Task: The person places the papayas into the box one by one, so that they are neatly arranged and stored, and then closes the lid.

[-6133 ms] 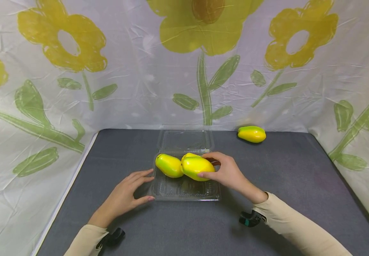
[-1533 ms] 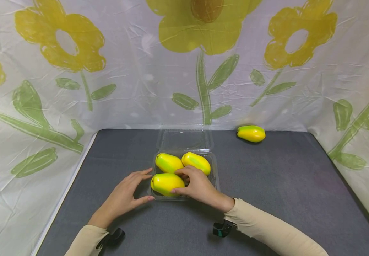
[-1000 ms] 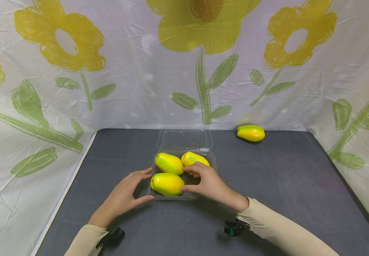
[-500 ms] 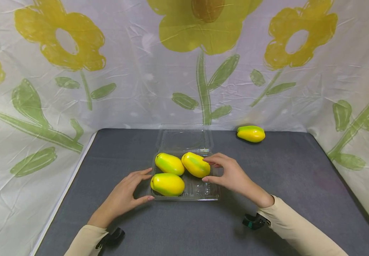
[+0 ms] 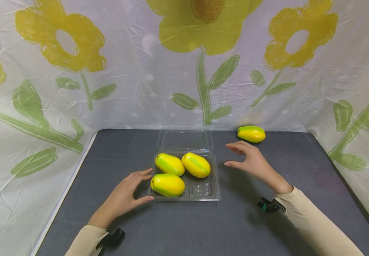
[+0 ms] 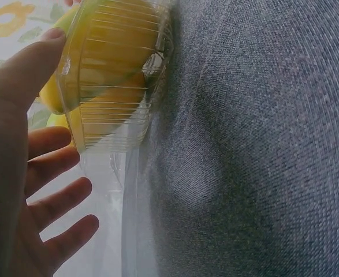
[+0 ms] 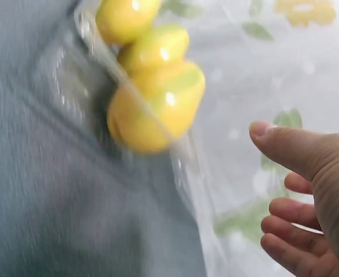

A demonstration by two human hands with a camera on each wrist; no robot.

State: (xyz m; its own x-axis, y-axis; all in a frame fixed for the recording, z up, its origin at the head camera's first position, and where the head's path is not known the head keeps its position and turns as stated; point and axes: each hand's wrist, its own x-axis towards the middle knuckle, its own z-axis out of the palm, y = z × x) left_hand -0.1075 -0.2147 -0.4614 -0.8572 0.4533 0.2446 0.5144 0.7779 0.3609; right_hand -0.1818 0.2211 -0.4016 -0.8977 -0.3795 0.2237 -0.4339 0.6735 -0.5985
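Note:
Three yellow-green papayas lie in a clear plastic clamshell box: one at back left (image 5: 169,164), one at back right (image 5: 196,165) and one at front left (image 5: 167,184). The box's base (image 5: 203,195) has its front right part bare. My left hand (image 5: 125,195) is at the box's left side, thumb and fingertips right at the rim; in the left wrist view its thumb (image 6: 39,60) overlaps the wall and its fingers are spread. My right hand (image 5: 253,163) is in the air right of the box, fingers loosely bent, holding nothing. A fourth papaya (image 5: 251,134) lies just beyond it.
The box's clear lid (image 5: 185,139) lies folded back toward the rear edge of the dark grey table (image 5: 184,231). A white curtain (image 5: 133,89) printed with yellow flowers stands behind the table and along its sides.
My right hand has put the papaya it carried down at the box's front left, then touched the back right one, which turned slightly. Now it has moved off right and back. My left hand stays put.

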